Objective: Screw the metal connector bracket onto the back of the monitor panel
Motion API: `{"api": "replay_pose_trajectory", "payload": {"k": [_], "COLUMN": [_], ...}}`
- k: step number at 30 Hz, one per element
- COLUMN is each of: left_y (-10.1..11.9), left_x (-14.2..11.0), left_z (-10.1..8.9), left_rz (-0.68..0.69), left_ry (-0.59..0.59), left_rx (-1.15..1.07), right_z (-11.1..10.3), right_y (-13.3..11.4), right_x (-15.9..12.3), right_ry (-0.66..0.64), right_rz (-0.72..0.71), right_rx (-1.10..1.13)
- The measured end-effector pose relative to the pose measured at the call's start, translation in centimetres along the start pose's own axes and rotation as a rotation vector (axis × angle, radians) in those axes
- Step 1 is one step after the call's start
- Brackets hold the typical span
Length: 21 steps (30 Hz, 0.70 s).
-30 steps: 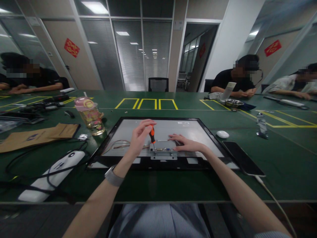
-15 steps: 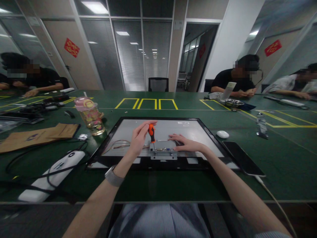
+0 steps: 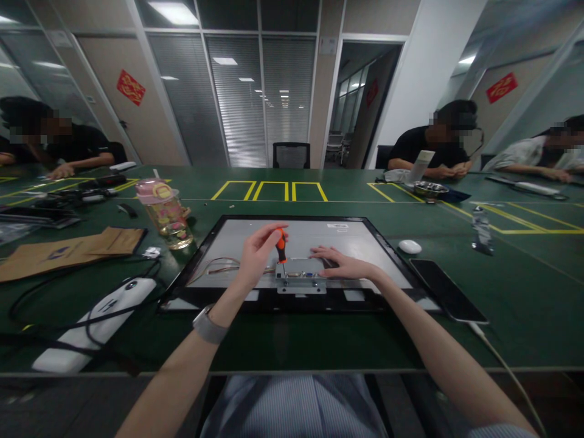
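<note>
An orange and black screwdriver [image 3: 281, 244] stands nearly upright, its handle gripped by my left hand [image 3: 258, 254]. Its tip meets the left front of a metal box with ports [image 3: 301, 283]. That box sits at the near edge of a flat display panel [image 3: 301, 237], which lies face down with its grey back up. My right hand [image 3: 344, 265] rests spread on the right side of the box, fingers apart and partly covering it. Thin cables [image 3: 214, 265] run from the box's left side, passing behind my left hand.
Left of the panel are a drink bottle [image 3: 168, 216], a brown paper bag [image 3: 68, 250] and a white power strip [image 3: 98, 328] with black cords. A white mouse [image 3: 409, 247] and a phone [image 3: 449, 292] on a cable lie to the right. Other people sit across the table.
The screwdriver's handle has turned and tilted slightly to the right, with small movement of my left fingers. My right hand stays in place.
</note>
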<state>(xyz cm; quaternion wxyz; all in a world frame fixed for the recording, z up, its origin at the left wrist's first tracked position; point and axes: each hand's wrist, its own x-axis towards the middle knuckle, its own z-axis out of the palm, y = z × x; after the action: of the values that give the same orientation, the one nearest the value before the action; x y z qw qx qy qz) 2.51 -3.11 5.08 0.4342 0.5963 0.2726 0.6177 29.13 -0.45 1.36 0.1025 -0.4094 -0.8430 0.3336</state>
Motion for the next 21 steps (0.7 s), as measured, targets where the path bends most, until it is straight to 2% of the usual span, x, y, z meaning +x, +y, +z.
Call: {"api": "replay_pose_trajectory", "payload": {"k": [5,10,16,21], "left_y": [-0.43,-0.25,-0.09,-0.22], "left_x": [0.10,0.00,-0.01,0.07], "left_z": [-0.16,-0.06,-0.10,-0.15], "left_rz": [0.051,0.041,0.116,0.058], "left_ry": [0.094,0.041,0.090,0.037], "left_rx": [0.084,-0.021,0.153,0.003], "right_z": [-0.07,-0.08,0.00,-0.01], "right_y": [-0.26,-0.10,0.17,0.00], "right_x": [-0.04,0.03,0.13,0.05], "right_ry": [-0.001,-0.010,-0.003,0.001], "right_rz": [0.010,0.014,-0.002,0.004], "right_rx": [0.001,-0.012,-0.015,-0.019]}}
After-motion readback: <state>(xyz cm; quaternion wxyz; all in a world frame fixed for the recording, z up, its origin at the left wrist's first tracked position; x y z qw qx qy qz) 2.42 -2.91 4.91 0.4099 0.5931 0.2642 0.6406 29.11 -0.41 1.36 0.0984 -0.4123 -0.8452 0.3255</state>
